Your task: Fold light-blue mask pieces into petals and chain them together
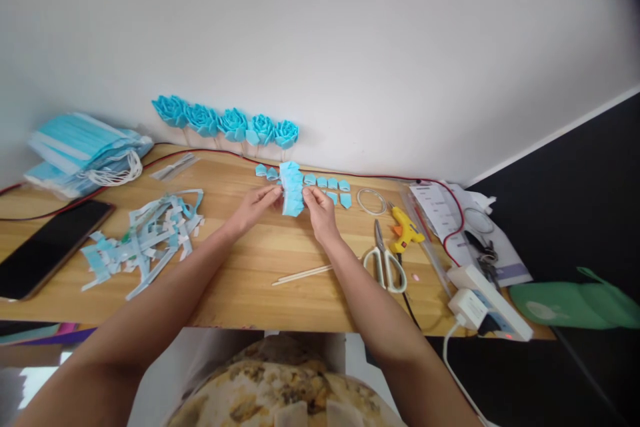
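Note:
Both my hands hold a stack of folded light-blue mask-fabric pieces (pixel 291 188) upright above the wooden table (pixel 240 280). My left hand (pixel 256 205) pinches its left edge and my right hand (pixel 320 210) pinches its right edge, fingers closed on it. Small folded blue petals (pixel 330 183) lie in a row just behind the stack. A thin wooden stick (pixel 303 274) lies on the table near my right forearm.
Several finished blue fabric roses (pixel 225 121) lean on the wall. A pile of blue masks (pixel 85 150), a dark phone (pixel 47 247) and cut scraps (pixel 145 237) lie left. Scissors (pixel 384 260), a yellow glue gun (pixel 405 228), a wire ring (pixel 371 201), papers and a power strip (pixel 493 303) lie right.

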`<state>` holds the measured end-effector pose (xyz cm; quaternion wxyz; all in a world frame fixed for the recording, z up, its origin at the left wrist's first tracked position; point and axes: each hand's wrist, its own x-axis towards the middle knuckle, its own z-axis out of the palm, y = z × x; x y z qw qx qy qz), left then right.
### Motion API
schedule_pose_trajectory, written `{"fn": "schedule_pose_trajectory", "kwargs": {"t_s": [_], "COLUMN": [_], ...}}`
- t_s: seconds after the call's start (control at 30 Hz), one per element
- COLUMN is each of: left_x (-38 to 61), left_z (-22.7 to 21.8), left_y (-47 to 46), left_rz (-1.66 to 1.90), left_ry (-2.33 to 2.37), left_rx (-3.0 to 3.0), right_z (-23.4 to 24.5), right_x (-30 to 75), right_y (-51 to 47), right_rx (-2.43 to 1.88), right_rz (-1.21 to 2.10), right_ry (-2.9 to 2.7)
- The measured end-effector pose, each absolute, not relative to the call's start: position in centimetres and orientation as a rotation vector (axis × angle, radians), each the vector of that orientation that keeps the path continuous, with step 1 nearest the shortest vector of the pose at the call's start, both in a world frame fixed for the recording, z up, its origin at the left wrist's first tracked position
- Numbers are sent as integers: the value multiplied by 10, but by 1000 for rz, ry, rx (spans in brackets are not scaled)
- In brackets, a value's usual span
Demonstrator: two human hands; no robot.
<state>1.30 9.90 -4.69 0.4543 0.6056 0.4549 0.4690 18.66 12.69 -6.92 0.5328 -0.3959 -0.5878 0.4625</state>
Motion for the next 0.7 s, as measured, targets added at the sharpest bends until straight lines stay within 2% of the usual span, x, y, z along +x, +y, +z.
{"fn": "schedule_pose_trajectory", "kwargs": {"t_s": [0.37, 0.7], "left_x": [10, 11], "left_z": [-57, -44], "left_y": [106, 102], "left_rz": [1352, 1420], "left_ry": [1098, 1186], "left_rx": [1197, 1233], "right_z": [-63, -64], "right_x": [186, 186], "right_y": [119, 119], "right_rx": [-991, -995], "right_rz": [1159, 1134], "right_ry": [-1547, -1579]}}
